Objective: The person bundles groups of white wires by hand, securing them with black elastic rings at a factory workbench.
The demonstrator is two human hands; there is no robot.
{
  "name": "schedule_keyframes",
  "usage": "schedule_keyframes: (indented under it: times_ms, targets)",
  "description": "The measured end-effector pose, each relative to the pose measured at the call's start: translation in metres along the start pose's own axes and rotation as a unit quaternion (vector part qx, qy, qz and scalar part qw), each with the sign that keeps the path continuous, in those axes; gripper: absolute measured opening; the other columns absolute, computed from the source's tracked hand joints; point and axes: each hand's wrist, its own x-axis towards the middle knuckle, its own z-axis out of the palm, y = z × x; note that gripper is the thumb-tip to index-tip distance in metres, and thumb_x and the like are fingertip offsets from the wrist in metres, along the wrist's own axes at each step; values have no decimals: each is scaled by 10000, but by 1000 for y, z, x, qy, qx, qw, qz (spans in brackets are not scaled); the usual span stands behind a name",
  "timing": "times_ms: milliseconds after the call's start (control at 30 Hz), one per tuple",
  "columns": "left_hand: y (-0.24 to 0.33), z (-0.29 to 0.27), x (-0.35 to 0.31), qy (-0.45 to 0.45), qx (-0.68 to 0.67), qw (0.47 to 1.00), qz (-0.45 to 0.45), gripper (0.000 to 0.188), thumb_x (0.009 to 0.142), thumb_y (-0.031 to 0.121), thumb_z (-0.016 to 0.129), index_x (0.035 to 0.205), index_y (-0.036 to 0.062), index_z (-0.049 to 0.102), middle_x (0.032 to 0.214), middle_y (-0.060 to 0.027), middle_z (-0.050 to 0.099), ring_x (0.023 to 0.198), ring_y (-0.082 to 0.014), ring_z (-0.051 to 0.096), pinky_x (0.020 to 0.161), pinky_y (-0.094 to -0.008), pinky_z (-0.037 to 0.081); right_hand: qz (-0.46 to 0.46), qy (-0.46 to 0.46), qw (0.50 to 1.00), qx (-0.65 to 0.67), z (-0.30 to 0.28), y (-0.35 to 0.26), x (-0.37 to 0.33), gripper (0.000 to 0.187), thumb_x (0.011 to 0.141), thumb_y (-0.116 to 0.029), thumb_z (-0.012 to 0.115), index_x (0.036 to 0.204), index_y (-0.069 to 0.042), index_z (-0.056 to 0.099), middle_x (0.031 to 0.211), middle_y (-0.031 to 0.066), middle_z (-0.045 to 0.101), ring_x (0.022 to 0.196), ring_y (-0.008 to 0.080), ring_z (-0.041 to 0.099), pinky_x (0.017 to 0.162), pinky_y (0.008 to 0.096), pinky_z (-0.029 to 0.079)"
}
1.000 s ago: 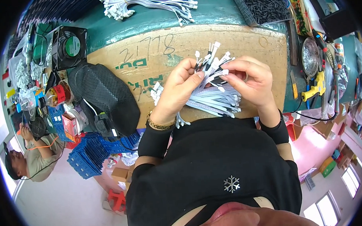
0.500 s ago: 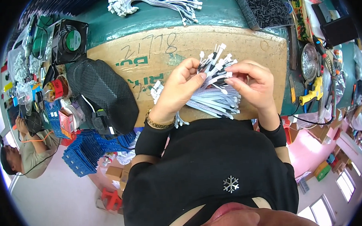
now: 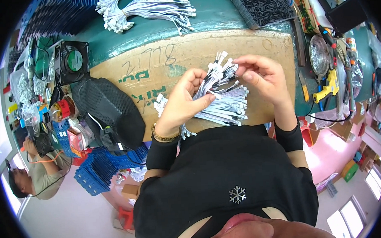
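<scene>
Behind the hands, on the green table (image 3: 219, 14), a spread bunch of grey wire harnesses (image 3: 150, 7) with white plugs; to its right a black tray (image 3: 262, 4), full of small dark pieces, too small to tell more; on the left edge a square black fan (image 3: 70, 61) standing beside a dark mesh bag (image 3: 108, 110); on the right edge a yellow glue gun (image 3: 326, 88) among tools and a round metal dish (image 3: 318, 54); below the bag, stacked blue crates (image 3: 102, 171); another person sitting low at the far left (image 3: 34, 176).

Under the hands, a flat brown cardboard sheet (image 3: 174, 64), bearing a loose pile of short grey ribbon cables (image 3: 224, 110) with white connectors.

Left hand (image 3: 184, 104) curled around a bundle of the same cables (image 3: 216, 81), thumb pressed across it, white connector ends fanning up and right from the fist; right hand (image 3: 264, 78) just beside, fingertips (image 3: 239, 61) pinching together on the upper connector ends; bundle held between both hands, slightly above the pile, partly hiding it.
</scene>
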Motion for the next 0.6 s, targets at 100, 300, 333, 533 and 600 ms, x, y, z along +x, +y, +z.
schedule_keyframes:
  times_ms: [100,300,333,533,600]
  targets:
    - [-1,4,2,18,1,1000,4,366,790,-1,643,1088,6,433,945,-34,558,887,-79,526,790,-215,416,32,33,999,-13,-9,1,-4,232,842,-88,645,1058,-4,625,879,17,628,744,37,564,641,170,450]
    - [-2,9,2,43,44,998,5,409,789,-3,654,1124,-1,421,992,-54,576,888,-81,526,798,-213,415,4,61,995,-83,-19,3,-12,189,842,-77,639,1014,1,641,850,11,636,743,37,567,635,169,446]
    - [-1,11,2,60,40,997,1,427,786,-14,651,1140,-4,412,998,-55,575,891,-82,524,798,-213,415,13,67,996,-65,-19,5,-13,185,840,-73,638,1010,0,643,848,9,637,726,32,556,624,171,441]
    - [0,14,3,85,42,995,-3,482,772,-51,643,1183,-7,393,893,-10,530,818,-58,487,736,-186,395,30,65,992,-101,-23,21,-8,188,811,-60,651,995,-24,652,778,5,612,641,23,497,581,184,420]
    - [0,15,4,89,43,995,-5,485,771,-52,643,1184,-7,394,893,-10,529,820,-59,487,735,-185,395,24,58,986,-151,-22,19,-4,189,802,-58,654,989,-34,653,762,8,597,621,27,483,571,187,415]
